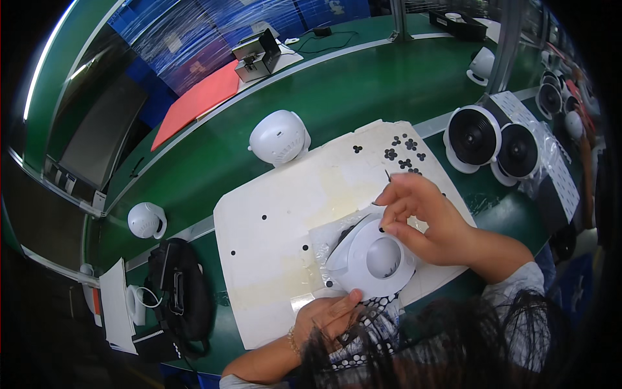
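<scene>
A white rounded device lies tilted on a clear plastic bag, its ring-shaped base [354,266] facing up. My left hand [327,316] is at the base's near edge, a fingertip pressed to the rim and the other fingers partly hidden. Over the far right of the ring, my right hand [421,217] is closed in a pinch. A small black round pad [381,229] shows at its thumb tip, on the ring. Thin dark points stick out by the right fingers; what they belong to is unclear. Beneath everything lies a cream board [285,194].
Black pad clusters [391,154] lie at the board's far right; loose dots are scattered leftward. White devices with black round faces [475,136] stand right, another device [279,137] beyond the board. A black bag [178,292] sits left. A metal case [258,59] is on the far ledge.
</scene>
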Motion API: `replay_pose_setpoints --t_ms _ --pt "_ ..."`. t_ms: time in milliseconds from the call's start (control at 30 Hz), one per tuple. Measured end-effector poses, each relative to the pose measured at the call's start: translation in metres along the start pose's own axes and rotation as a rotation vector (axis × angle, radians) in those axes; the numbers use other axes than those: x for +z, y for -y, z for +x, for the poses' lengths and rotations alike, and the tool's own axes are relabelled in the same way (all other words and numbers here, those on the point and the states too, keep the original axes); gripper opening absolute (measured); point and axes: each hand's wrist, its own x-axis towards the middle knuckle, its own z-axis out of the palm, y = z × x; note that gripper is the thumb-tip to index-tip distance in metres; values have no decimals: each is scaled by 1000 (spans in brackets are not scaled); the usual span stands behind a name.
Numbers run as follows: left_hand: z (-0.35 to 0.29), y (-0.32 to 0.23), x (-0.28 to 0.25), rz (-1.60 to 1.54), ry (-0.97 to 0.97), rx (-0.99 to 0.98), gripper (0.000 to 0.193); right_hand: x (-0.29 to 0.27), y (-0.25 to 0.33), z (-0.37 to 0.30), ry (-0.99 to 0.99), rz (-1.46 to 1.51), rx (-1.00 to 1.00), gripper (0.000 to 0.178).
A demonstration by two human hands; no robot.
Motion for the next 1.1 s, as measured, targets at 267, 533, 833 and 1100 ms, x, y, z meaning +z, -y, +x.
replay_pose_setpoints --t_ms 267,533,833,1100 --pt "-13 19 7 186 -43 235 32 -3 10 5 -46 -366 -309 54" --pt "5 11 -3 83 -137 286 37 25 10 8 129 20 -28 51" --pt "3 6 -2 -1 -113 200 33 26 10 3 79 -253 -214 44" --pt "11 -10 -7 55 -251 190 38 15 11 -36 22 -510 -283 21"
